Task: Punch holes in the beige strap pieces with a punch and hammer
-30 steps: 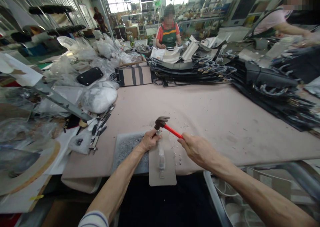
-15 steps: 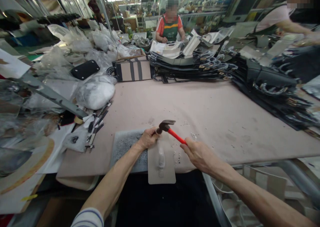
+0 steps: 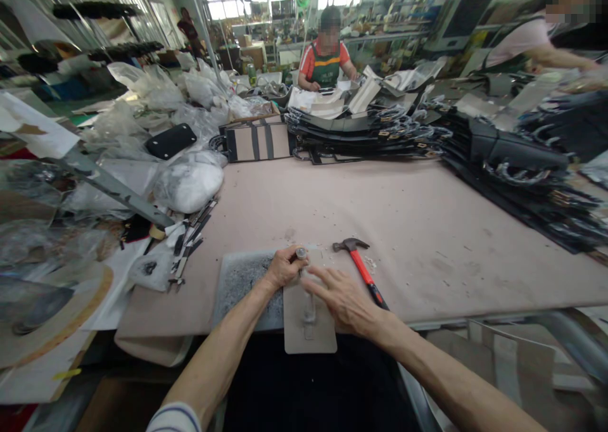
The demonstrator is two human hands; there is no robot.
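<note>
- Where the tan panel (image 3: 310, 337) is overhanging the near edge of the table (image 3: 427, 242), the right hand (image 3: 339, 299) is lying on it open, fingers spread flat and pressing down.
- Left hand (image 3: 284, 268) is sitting just beyond, closed tight around a small metal punch (image 3: 301, 253), which is standing roughly upright at the panel's far end (tip hidden by the fingers).
- Panel is resting partly on a grey pad (image 3: 235, 280) and partly off the table, with a narrow strip (image 3: 308, 310) running down its middle.
- Handling guess: panel is looking thin, light and fairly stiff, likely to skid on the pad, so pinning it flat with the palm or pinching the free near edge is looking like the best hold.
- Punch is looking hard, smooth and dense for its size; gripping the shaft low, below the top end, is probably safest.
- Hammer (image 3: 363, 272) with a red handle is lying on the table just right of the right hand; contact unclear.
- Farther back, black bags (image 3: 370, 134) are piling across the table, with white plastic bundles (image 3: 190, 185) sitting at left.
- A co-worker (image 3: 327, 64) in a green apron is working at the far end.
</note>
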